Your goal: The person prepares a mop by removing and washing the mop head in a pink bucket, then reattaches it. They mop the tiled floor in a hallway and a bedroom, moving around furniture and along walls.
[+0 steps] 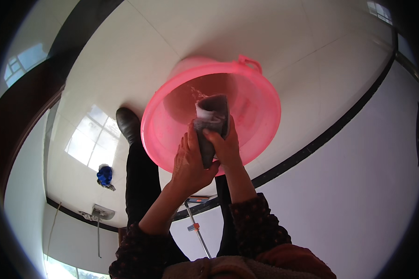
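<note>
A folded, wet-looking grey cloth with a paler inner side is held over a large pink plastic basin. My left hand grips the cloth's near left side, fingers pressed along it. On the other side, my right hand is wrapped round the cloth, its thumb lying across the front. Water shows in the far part of the basin, with a splash or ripple just beyond the cloth. The cloth's lower end lies between my two hands, partly covered by the fingers.
The basin stands on pale tiles, its handle at the far right. My dark boot is at its left. A blue bundle and a dustpan lie farther left. A flat mop stands behind my legs. A white wall rises on the right.
</note>
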The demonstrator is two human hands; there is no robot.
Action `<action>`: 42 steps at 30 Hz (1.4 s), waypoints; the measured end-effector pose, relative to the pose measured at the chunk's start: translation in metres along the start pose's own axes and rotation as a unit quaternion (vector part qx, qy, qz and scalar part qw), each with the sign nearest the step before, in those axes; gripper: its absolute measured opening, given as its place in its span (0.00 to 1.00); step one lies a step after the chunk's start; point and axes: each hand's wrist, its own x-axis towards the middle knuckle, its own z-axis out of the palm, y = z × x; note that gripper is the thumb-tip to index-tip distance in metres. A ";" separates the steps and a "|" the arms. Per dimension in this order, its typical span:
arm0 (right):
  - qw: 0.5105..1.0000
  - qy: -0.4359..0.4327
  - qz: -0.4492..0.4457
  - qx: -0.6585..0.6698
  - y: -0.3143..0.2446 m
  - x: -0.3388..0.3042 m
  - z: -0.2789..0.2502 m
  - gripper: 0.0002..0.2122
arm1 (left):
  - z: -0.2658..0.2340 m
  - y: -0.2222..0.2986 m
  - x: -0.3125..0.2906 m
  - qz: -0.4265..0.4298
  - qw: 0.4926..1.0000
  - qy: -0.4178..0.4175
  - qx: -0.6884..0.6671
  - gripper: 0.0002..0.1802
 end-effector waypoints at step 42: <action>0.979 -0.087 -0.123 -0.139 -0.033 -0.017 0.013 0.09 | 0.002 -0.005 -0.007 -0.221 0.880 -0.182 -0.379 0.22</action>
